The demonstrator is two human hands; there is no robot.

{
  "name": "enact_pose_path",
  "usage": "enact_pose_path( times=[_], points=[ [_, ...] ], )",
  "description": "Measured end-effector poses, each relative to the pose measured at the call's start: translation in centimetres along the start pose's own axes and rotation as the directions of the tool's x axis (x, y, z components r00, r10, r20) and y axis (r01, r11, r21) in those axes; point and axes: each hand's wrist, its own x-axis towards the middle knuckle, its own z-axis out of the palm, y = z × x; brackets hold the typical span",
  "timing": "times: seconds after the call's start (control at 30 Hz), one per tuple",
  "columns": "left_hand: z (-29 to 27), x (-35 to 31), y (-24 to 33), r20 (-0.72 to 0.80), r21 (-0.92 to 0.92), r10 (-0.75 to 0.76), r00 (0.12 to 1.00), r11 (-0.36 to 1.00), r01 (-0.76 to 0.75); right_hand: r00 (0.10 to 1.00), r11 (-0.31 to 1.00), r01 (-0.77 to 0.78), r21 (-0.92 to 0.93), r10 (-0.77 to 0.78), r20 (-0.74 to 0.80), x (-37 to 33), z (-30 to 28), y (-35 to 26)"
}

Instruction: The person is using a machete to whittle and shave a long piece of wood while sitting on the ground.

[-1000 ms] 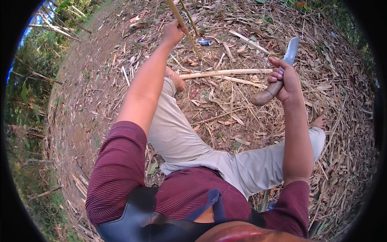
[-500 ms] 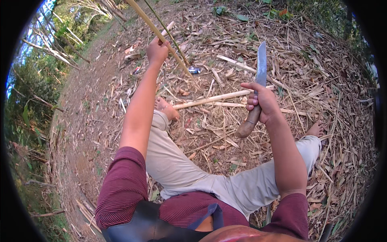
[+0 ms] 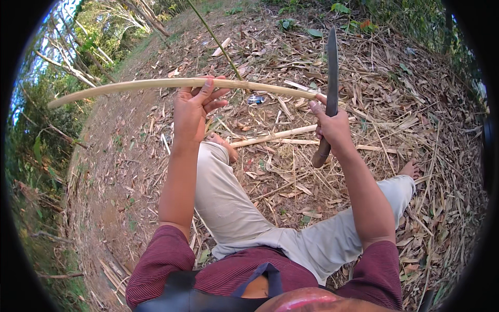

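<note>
My left hand (image 3: 191, 108) grips a long pale bamboo strip (image 3: 130, 86) that runs nearly level from the far left to my right hand. My right hand (image 3: 330, 126) holds a long knife (image 3: 331, 78) by its wooden handle, blade pointing straight up. The right end of the strip rests against my right forefinger, beside the blade. I sit on the ground with both legs in beige trousers (image 3: 228, 203) stretched forward, feet bare.
Dry bamboo leaves and shavings cover the ground. Two cut pale bamboo strips (image 3: 275, 137) lie across it past my left foot. A thin green stalk (image 3: 215, 39) leans up at the back. Green brush rises at the left and along the top.
My left hand swung the bamboo strip from a steep slant down to nearly level and closer to me. My right hand raised the knife until its blade stands upright at the strip's end.
</note>
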Motion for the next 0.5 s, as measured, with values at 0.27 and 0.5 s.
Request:
enact_pose_path(
  times=[0.27, 0.5],
  points=[
    [4.1, -9.6, -2.9, -0.158, -0.306, -0.194, 0.968, 0.942, 0.139, 0.958, 0.98, 0.193, 0.048, -0.178, -0.223, -0.3, 0.3, -1.2],
    [7.0, -16.1, -3.7, 0.089, -0.387, -0.684, 0.724, 0.646, 0.658, 0.977, 0.937, 0.202, 0.285, -0.174, -0.123, 1.9, -2.9, -0.3]
  ],
)
